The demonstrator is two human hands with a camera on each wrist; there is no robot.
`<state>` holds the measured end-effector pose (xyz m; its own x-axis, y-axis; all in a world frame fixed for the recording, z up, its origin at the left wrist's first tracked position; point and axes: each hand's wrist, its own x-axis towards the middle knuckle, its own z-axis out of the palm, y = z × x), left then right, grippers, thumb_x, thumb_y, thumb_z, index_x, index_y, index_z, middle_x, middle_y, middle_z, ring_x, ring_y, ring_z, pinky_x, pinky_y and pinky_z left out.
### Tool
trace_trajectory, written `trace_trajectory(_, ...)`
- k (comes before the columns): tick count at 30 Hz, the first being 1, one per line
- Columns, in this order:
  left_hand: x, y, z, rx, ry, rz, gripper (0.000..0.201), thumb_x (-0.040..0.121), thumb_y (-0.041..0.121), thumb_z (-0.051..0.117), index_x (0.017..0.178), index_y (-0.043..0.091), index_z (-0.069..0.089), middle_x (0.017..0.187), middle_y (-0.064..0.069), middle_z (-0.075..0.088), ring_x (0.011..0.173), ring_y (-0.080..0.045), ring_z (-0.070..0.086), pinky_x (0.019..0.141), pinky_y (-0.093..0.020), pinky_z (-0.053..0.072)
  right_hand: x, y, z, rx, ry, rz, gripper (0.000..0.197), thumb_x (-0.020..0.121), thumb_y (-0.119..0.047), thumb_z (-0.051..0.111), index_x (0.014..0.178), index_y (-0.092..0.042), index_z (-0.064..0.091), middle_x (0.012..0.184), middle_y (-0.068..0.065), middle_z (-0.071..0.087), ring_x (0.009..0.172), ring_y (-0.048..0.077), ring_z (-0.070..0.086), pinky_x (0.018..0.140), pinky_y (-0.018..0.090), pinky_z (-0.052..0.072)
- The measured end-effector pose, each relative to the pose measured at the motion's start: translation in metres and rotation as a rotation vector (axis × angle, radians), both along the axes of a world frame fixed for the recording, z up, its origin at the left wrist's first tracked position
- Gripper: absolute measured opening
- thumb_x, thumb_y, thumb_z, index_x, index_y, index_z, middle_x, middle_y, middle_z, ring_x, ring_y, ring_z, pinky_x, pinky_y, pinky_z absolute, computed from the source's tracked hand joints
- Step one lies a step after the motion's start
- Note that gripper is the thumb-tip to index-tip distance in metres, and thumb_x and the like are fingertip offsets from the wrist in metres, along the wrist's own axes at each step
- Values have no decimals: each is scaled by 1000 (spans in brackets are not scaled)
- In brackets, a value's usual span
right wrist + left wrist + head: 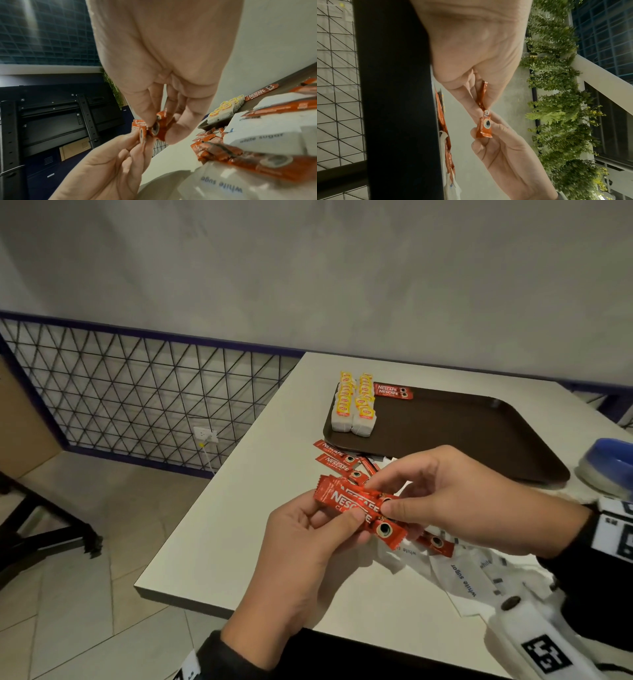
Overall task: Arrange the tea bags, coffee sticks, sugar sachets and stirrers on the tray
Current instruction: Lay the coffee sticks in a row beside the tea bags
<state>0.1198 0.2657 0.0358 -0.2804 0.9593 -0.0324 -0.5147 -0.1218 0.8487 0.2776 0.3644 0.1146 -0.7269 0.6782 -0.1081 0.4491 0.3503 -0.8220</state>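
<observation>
Both hands hold a small bundle of red coffee sticks [356, 506] above the table's near left part. My left hand [308, 546] grips the bundle from below, thumb on top. My right hand [455, 501] pinches the bundle's right end. The same red sticks [483, 121] [154, 128] show between the fingers in both wrist views. A dark brown tray [455, 436] lies further back, with two rows of yellow-tagged tea bags [352, 409] at its left end and two coffee sticks [393, 391] beside them. Loose coffee sticks [337, 458] and white sugar sachets [466, 577] lie on the table under my hands.
The white table [219, 539] ends at its left and near edges close to my left hand, with tiled floor below. A blue and white object [606, 467] sits at the right edge. A wire mesh fence [137, 392] stands behind on the left.
</observation>
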Motion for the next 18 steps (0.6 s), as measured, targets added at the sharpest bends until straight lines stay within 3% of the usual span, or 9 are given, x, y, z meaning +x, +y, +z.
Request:
trace_trajectory(3,-1,1,-1,0,-2,54,19,79,2,73,96,7,79,100,-17,78,92,-29,77,70,-27,63,-2,-6,-4,-13,35,-90,12,90,-29,75,99,-36,79,96,2,77,90,48,71,75,72,55)
trace_trajectory(6,-1,2,0,-2,7,78,24,74,8,75,97,9,80,100,-15,79,94,-28,76,70,-26,63,-4,-8,-4,-34,51,-132,10,89,-28,76,97,-30,80,95,-3,77,82,33,77,76,71,56)
trace_trajectory(10,1,2,-1,-23,2,90,21,81,-1,72,94,14,81,98,-16,79,89,-26,77,64,-25,62,-1,5,9,-21,-39,-89,13,88,-21,75,101,-21,79,91,1,79,79,25,78,76,45,65)
trace_trajectory(14,2,2,2,-57,32,114,31,86,-10,67,88,17,81,88,-16,79,79,-23,78,59,-25,62,7,70,30,87,-129,-248,10,90,-15,75,99,-17,77,85,3,79,76,18,76,67,27,62)
trace_trajectory(18,1,5,6,-92,75,179,30,81,-11,70,102,10,74,84,-19,78,78,-26,78,57,-24,60,13,168,31,281,-308,-366,7,90,-15,76,96,-18,79,80,0,79,79,17,74,70,31,61)
